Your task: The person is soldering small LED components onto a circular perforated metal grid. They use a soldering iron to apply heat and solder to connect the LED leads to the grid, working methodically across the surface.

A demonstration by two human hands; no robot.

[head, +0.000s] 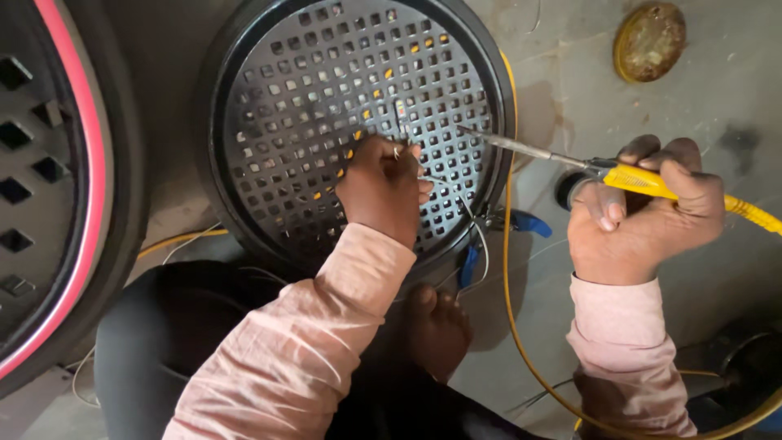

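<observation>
A round black grille (pixel 309 98) with many square holes lies on the grey floor. My left hand (pixel 383 189) rests on its lower right part, fingers pinched on thin wire ends (pixel 397 151) near a small part set in the grille. My right hand (pixel 643 220) grips a soldering iron (pixel 627 177) with a yellow handle. Its metal tip (pixel 505 143) points left and hovers over the grille's right edge, a short way from my left fingers. A yellow cord (pixel 509 269) runs from the iron down across the floor.
Blue-handled pliers (pixel 509 222) lie by the grille's lower right rim. A second black grille with a pink ring (pixel 77 147) sits at the left. A round rusty lid (pixel 649 41) lies at top right. My bare foot (pixel 438 326) and dark trouser knee are below.
</observation>
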